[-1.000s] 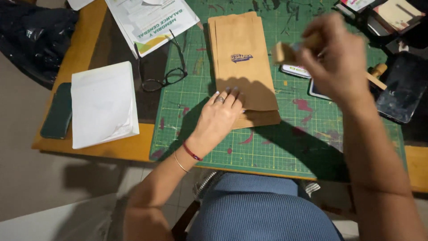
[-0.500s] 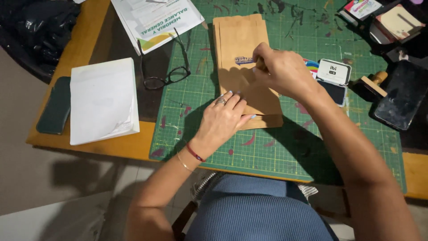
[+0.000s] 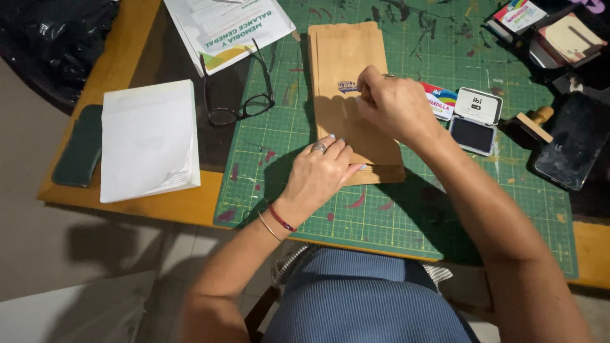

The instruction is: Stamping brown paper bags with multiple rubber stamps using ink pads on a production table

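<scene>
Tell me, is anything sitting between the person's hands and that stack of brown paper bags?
Nothing visible does. The left hand lies flat on the near end of the brown paper bags, and the right hand rests on the top bag beside its printed mark. The glasses and open ink pad lie off to either side.

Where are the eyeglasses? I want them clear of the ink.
In the head view the black-framed eyeglasses lie left of the stack of brown paper bags, straddling the green cutting mat's left edge, below the printed sheet.
</scene>
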